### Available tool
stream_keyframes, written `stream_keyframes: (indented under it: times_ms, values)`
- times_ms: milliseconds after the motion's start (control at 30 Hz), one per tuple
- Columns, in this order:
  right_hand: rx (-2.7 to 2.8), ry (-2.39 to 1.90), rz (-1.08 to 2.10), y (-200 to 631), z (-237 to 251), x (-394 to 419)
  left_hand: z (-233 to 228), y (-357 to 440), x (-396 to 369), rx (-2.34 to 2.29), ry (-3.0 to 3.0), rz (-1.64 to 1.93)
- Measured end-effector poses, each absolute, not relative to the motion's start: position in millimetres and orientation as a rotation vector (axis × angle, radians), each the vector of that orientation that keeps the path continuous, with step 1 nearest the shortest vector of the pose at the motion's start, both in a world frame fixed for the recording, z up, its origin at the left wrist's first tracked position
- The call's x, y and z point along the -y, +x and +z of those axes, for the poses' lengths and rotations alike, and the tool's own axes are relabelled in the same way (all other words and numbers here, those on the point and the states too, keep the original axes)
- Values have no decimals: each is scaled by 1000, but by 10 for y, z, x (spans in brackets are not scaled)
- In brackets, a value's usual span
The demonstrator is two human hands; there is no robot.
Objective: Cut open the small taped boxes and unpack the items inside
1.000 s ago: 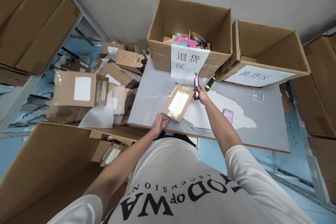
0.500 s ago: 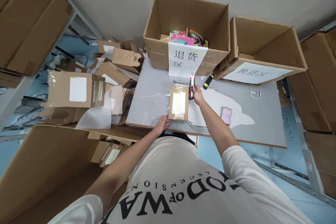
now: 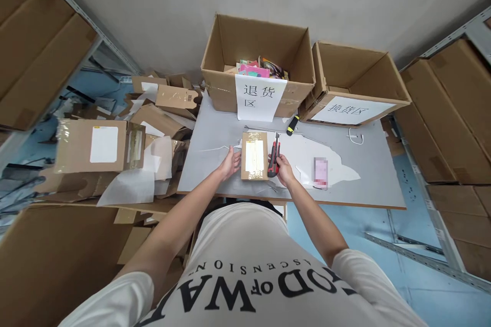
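Note:
A small flat cardboard parcel (image 3: 254, 156) with a taped label lies on the grey table (image 3: 376, 173), squared up in front of me. My left hand (image 3: 230, 162) presses against the parcel's left edge. My right hand (image 3: 284, 169) grips a red and black utility knife (image 3: 273, 157), held along the parcel's right edge with the blade pointing away from me.
Two open cardboard boxes (image 3: 215, 61) (image 3: 399, 97) with paper signs stand at the table's back; the left one holds colourful items. A black and yellow tool (image 3: 292, 124) and a white cable (image 3: 355, 137) lie near them. Opened cartons (image 3: 95, 145) are piled to the left, shelving on both sides.
The parcel was turned from slanted to straight and drawn closer to me. My right hand brought the knife down beside its right edge; my left hand shifted from its near corner to its left edge.

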State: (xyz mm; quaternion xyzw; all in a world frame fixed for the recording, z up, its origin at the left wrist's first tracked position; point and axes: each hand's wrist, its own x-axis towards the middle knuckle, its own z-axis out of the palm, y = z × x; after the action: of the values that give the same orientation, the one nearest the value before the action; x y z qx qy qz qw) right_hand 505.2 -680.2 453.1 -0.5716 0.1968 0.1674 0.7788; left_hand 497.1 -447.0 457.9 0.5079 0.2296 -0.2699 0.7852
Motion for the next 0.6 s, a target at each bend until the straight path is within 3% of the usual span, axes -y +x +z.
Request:
stream_keyframes:
  times_ms: [333,600]
  values:
    - [-417,-1324,348,5107,4515,6758,4622,4976,4528,-440,1055,-546]
    - [-259,-1541,457,5683,4776,6703,4653,4640,4769,-397,944,-335]
